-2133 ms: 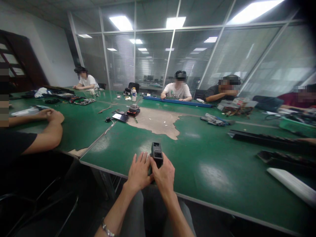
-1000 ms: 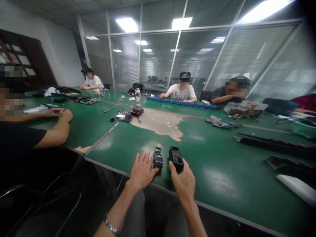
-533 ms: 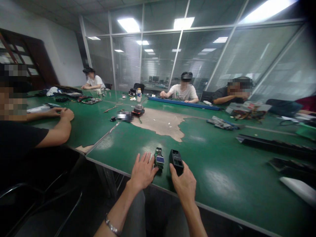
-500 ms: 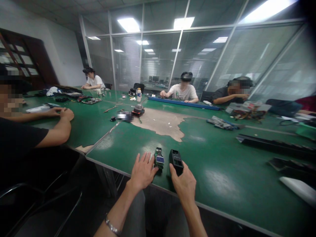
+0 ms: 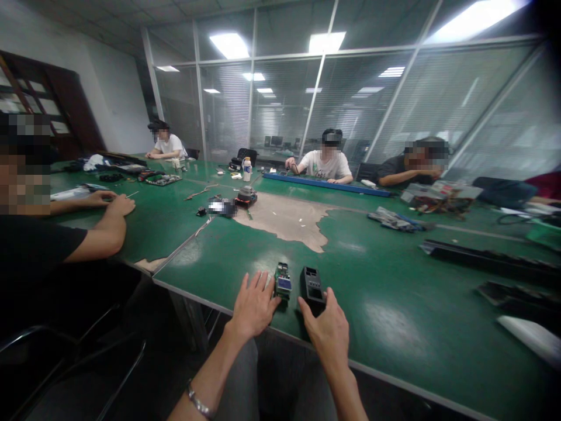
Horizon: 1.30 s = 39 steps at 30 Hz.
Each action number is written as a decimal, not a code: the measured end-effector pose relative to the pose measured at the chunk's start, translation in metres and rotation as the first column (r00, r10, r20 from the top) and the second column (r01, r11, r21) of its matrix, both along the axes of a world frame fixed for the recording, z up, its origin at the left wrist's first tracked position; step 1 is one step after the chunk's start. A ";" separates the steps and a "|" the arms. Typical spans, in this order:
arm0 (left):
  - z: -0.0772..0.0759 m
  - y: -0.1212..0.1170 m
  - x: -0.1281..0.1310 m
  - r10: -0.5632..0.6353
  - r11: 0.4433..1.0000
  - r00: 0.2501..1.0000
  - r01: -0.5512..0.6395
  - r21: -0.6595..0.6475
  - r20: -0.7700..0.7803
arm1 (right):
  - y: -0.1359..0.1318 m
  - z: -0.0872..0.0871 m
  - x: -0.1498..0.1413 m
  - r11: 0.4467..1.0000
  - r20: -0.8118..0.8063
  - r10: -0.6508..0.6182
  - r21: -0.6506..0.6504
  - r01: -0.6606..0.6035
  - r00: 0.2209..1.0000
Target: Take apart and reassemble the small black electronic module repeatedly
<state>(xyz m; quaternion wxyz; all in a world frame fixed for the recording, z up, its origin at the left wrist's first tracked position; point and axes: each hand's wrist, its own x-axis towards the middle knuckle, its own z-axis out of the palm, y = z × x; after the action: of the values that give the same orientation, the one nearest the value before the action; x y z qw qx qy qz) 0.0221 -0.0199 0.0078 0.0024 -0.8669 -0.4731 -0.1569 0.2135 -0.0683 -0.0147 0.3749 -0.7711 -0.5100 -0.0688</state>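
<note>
My left hand (image 5: 253, 304) rests flat on the green table (image 5: 394, 316) near its front edge, fingers spread, touching the left side of a small green circuit board with a blue screen (image 5: 283, 282). Just right of the board lies a black plastic cover (image 5: 312, 286). My right hand (image 5: 325, 327) sits right behind the cover with fingers apart, its fingertips at the cover's near end and holding nothing.
A person in black sits at my left with hands on the table (image 5: 111, 203). Three more people sit along the far side. Long black trays (image 5: 486, 257) and a white strip (image 5: 528, 333) lie at the right. A worn beige patch (image 5: 284, 219) and a red-based device (image 5: 246, 196) mark the middle.
My right hand lifted the black cover off the circuit board, set it down to the right and let go. My left hand stayed beside the board.
</note>
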 end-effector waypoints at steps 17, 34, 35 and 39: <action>0.002 -0.001 -0.004 0.002 1.000 0.999 -0.001 -0.031 0.038 | 0.002 0.006 -0.004 0.996 0.110 -0.051 -0.074 0.059 0.993; 0.002 -0.003 -0.006 0.008 0.999 0.997 -0.005 -0.037 0.074 | 0.014 0.063 -0.035 0.999 -0.036 0.032 0.019 -0.032 0.999; 0.002 -0.003 -0.006 0.009 0.999 0.997 -0.006 -0.039 0.071 | 0.015 0.065 -0.039 0.999 -0.034 0.042 0.020 -0.041 0.999; 0.003 -0.003 -0.006 0.001 0.999 0.997 0.003 -0.052 0.071 | 0.021 0.068 -0.053 0.998 -0.022 0.063 0.000 -0.063 0.998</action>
<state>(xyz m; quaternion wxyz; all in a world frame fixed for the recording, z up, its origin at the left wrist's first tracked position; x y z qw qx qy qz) 0.0156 -0.0229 0.0109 -0.0370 -0.8608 -0.4763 -0.1753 0.1606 -0.0475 0.0533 0.3820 -0.7554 -0.5302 -0.0483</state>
